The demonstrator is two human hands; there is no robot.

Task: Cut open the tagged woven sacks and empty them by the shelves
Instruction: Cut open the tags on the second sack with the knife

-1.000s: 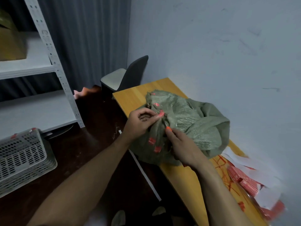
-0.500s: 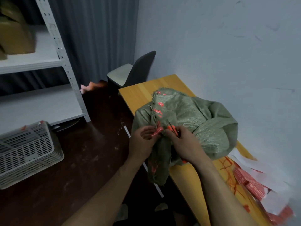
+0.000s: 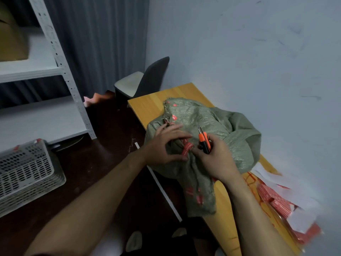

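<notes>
Green woven sack (image 3: 212,117) lies slumped on the wooden table (image 3: 156,100) against the right wall, its gathered neck drooping over the near left edge toward the floor. Left hand (image 3: 164,145) has thumb and fingers curled round the bunched neck, pinching the fabric just beside a red tag (image 3: 186,149) that wraps it. Right hand (image 3: 217,161) is clenched round an orange cutter (image 3: 203,142), tip pointing up and away, close to the tag but not on it. Step in hand, as I read it: opening the sack, with the cut itself not yet made (whether the tip is exposed enough to bite is too small to tell). The next move calls for turning the tip down into the tie or the weave beside it, with the left hand keeping the neck taut and its fingers clear of the edge. White shelves (image 3: 60,58) stand far left, well apart; a basket (image 3: 27,170) sits near left on the dark floor. Red packets (image 3: 275,198) lie on the table's near right end.
</notes>
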